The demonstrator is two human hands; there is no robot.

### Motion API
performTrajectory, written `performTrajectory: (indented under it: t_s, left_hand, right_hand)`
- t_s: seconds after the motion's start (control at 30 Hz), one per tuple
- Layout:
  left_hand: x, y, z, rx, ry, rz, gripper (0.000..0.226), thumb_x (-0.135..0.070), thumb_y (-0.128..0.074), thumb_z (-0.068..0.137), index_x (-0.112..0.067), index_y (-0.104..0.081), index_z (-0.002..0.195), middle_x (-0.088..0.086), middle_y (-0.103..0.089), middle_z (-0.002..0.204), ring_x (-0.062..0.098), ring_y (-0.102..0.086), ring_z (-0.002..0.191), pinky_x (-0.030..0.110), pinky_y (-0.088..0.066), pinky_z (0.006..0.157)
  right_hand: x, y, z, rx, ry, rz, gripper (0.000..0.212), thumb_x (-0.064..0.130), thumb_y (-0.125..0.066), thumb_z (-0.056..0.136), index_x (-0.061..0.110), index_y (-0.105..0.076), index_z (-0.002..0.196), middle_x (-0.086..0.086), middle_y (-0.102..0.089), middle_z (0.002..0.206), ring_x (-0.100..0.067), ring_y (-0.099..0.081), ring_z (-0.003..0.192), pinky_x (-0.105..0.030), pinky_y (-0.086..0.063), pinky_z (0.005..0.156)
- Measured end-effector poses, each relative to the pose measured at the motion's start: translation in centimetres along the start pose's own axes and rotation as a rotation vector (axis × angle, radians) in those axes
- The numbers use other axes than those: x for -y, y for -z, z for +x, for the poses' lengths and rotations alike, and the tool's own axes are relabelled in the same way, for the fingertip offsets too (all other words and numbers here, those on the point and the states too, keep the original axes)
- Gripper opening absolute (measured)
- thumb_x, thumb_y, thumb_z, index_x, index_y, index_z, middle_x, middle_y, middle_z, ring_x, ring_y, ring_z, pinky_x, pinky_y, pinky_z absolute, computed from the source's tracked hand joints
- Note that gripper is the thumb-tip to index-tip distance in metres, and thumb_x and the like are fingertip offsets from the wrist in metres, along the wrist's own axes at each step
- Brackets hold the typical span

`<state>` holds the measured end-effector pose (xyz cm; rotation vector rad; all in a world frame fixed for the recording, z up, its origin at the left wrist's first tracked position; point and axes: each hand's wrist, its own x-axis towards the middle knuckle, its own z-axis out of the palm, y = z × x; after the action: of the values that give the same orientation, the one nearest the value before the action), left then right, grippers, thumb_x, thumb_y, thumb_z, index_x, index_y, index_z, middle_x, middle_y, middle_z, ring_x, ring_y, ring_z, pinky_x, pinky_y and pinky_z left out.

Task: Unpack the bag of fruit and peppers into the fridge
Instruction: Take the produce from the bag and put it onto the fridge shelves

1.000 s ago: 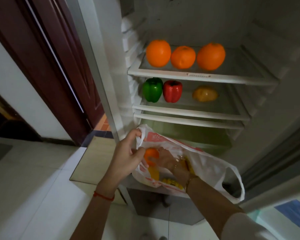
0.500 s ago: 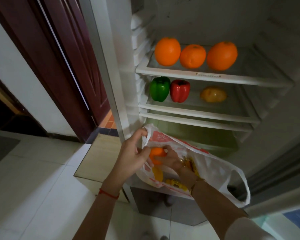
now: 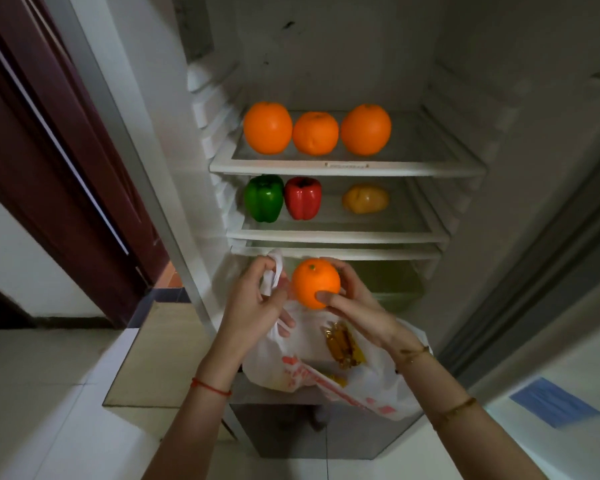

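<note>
My right hand (image 3: 357,306) holds an orange (image 3: 315,283) just above the white plastic bag (image 3: 371,379), in front of the fridge's lower drawer. My left hand (image 3: 253,303) grips the bag's handle (image 3: 272,275) and holds the bag up. Yellow items (image 3: 342,344) still show inside the bag. Three oranges (image 3: 315,133) sit in a row on the upper shelf (image 3: 347,167). On the shelf below stand a green pepper (image 3: 263,198) and a red pepper (image 3: 302,198), with a yellow pepper (image 3: 365,198) further right.
The fridge is open, with a greenish drawer (image 3: 395,282) under the shelves. A dark red door (image 3: 66,161) stands to the left. White floor tiles and a blue sheet (image 3: 551,403) lie at the lower right.
My right hand has come up out of the bag with the orange in it. My left hand has lifted the bag handle a little. The view has moved closer to the fridge.
</note>
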<state>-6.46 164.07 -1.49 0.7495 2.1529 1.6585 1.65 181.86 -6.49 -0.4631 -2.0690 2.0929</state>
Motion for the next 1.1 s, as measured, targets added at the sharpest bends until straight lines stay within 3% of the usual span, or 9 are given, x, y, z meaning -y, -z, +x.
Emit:
performTrajectory:
  t_s: [0.1,0.2,0.3,0.47,0.63,0.83,0.97,1.1]
  left_hand:
    - [-0.4,-0.7,0.6,0.026,-0.024,0.013,0.022,0.001,-0.052,0.096,-0.021,-0.050,0.100,0.000,-0.061,0.090,0.037,-0.068,0.050,0.038,-0.056,0.042]
    - [-0.3,-1.3,1.1,0.040,-0.027,0.013,0.020,-0.004,-0.054,0.097,-0.024,-0.052,0.097,0.007,-0.064,0.087,0.038,-0.068,0.050,0.038,-0.056,0.043]
    - [-0.1,-1.9,1.7,0.055,-0.032,0.015,0.017,-0.005,-0.055,0.098,-0.022,-0.052,0.098,0.019,-0.065,0.084,0.037,-0.069,0.050,0.038,-0.056,0.042]
    - [-0.1,-2.2,2.3,0.075,-0.043,0.030,0.020,-0.003,-0.054,0.098,-0.023,-0.053,0.103,0.016,-0.066,0.090,0.033,-0.071,0.052,0.035,-0.057,0.044]
    - [-0.2,-2.1,2.7,0.062,-0.038,0.027,0.020,-0.003,-0.055,0.097,-0.016,-0.054,0.112,0.013,-0.070,0.087,0.031,-0.073,0.059,0.043,-0.061,0.052]
    - [-0.2,-1.7,3.1,0.041,-0.033,0.030,0.014,-0.005,-0.055,0.097,-0.016,-0.054,0.106,0.011,-0.070,0.088,0.033,-0.073,0.059,0.048,-0.060,0.050]
    - [-0.5,-1.5,3.0,0.048,-0.029,0.000,0.021,-0.003,-0.054,0.097,-0.024,-0.052,0.098,0.016,-0.068,0.087,0.038,-0.070,0.053,0.042,-0.059,0.046]
    - [-0.5,-1.2,2.7,0.056,-0.023,-0.007,0.020,-0.005,-0.055,0.097,-0.024,-0.051,0.099,0.012,-0.068,0.088,0.037,-0.070,0.053,0.043,-0.059,0.047]
  right_hand:
    - [3.4,0.9,-1.1,-0.075,0.112,-0.022,0.056,0.024,-0.075,0.080,0.036,-0.049,0.128,0.003,-0.050,0.130,-0.021,-0.056,0.118,-0.035,-0.058,0.088]
    - [7.7,1.9,-1.6,-0.229,0.252,-0.083,0.058,0.035,-0.072,0.075,0.030,-0.048,0.128,0.008,-0.053,0.124,-0.009,-0.059,0.107,-0.017,-0.054,0.077]
    - [11.9,3.5,-0.8,-0.472,0.415,-0.130,0.058,0.038,-0.073,0.074,0.019,-0.051,0.125,0.005,-0.059,0.117,-0.004,-0.061,0.100,-0.015,-0.051,0.076]
    - [17.0,6.8,2.3,-0.743,0.533,-0.221,0.062,0.037,-0.074,0.082,0.018,-0.044,0.133,0.008,-0.055,0.117,0.005,-0.058,0.092,-0.007,-0.048,0.073]
    - [18.0,9.4,5.6,-0.849,0.466,-0.377,0.062,0.038,-0.070,0.084,0.015,-0.043,0.134,0.002,-0.054,0.123,-0.014,-0.055,0.110,-0.024,-0.040,0.086]
    - [17.1,10.9,7.9,-0.875,0.389,-0.540,0.060,0.038,-0.068,0.082,0.008,-0.044,0.129,-0.009,-0.053,0.127,-0.024,-0.053,0.117,-0.025,-0.036,0.084]
    - [16.7,11.3,8.4,-0.873,0.361,-0.584,0.065,0.046,-0.065,0.081,0.009,-0.045,0.130,-0.011,-0.053,0.128,-0.027,-0.054,0.117,-0.029,-0.040,0.083]
    - [16.7,11.1,7.8,-0.889,0.358,-0.602,0.066,0.046,-0.064,0.087,0.007,-0.043,0.136,-0.011,-0.054,0.133,-0.026,-0.054,0.120,-0.023,-0.037,0.085]
